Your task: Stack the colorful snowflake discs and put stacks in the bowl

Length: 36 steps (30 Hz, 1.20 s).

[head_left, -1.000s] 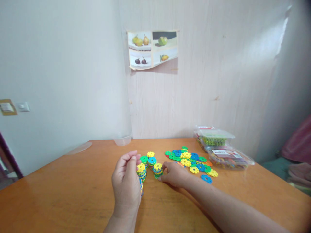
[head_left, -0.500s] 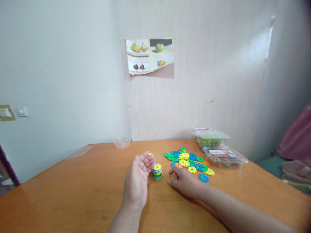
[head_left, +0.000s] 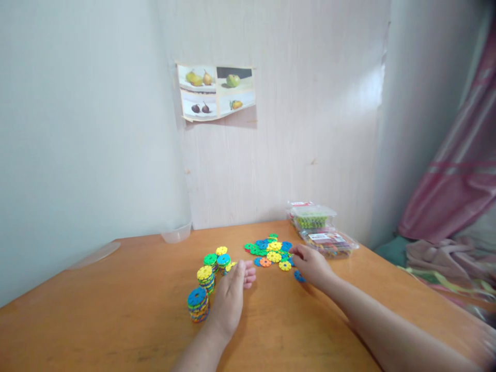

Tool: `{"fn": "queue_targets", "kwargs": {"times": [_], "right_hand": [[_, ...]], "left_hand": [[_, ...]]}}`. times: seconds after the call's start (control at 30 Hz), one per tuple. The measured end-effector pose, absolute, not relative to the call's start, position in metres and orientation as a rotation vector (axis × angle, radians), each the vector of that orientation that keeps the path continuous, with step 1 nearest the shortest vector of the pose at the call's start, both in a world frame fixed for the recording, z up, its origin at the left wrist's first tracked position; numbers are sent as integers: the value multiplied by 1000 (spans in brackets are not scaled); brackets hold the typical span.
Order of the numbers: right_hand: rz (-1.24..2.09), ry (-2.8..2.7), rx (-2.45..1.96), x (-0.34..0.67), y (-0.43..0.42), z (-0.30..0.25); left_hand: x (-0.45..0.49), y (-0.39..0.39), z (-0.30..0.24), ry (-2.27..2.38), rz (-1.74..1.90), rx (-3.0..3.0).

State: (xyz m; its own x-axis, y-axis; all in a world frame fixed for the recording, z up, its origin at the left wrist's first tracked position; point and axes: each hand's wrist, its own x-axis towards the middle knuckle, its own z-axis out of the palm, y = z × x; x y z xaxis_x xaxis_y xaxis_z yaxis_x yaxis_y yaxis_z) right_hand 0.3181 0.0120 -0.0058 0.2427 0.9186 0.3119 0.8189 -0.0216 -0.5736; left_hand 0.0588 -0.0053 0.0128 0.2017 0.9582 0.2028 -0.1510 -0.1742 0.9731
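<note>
Visibly, six disc stacks [head_left: 205, 277] stood on the left of the tabletop [head_left: 116, 310]: three topped yellow, two blue, one green. The left hand [head_left: 228, 299] partly hid one yellow-topped stack; its fingers stretched out together, with nothing seen in them. To the right lay a loose disc pile [head_left: 274, 256], too overlapped to count, with one orange disc [head_left: 265, 262] showing. The right hand [head_left: 313, 266] curled its fingers at the pile's right end; whether they pinched anything could not be told. One blue disc [head_left: 298, 276] lay beside it, nearer. Three clear boxes [head_left: 329, 244] sat far right, one bowl [head_left: 176, 234] far left.
</note>
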Motion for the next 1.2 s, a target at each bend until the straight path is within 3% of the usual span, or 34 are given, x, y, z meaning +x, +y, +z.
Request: {"fn": "queue_targets", "kwargs": {"times": [0.27,0.67,0.9,1.07,1.2], "right_hand": [[-199,-2045,-1892,282,23,4],[-245,-2052,-1773,285,24,5],[303,-1934,-1747,269,21,-6],[-79,-1999,-1743,275,25,-1],[-170,-2149,-1774,279,29,-5]], "left_hand": [[71,-4,0,940,1097,1365],[67,1,-5,898,1073,1177],[68,4,-6,894,1072,1079],[66,8,-8,881,1065,999],[66,11,-9,857,1038,936]]}}
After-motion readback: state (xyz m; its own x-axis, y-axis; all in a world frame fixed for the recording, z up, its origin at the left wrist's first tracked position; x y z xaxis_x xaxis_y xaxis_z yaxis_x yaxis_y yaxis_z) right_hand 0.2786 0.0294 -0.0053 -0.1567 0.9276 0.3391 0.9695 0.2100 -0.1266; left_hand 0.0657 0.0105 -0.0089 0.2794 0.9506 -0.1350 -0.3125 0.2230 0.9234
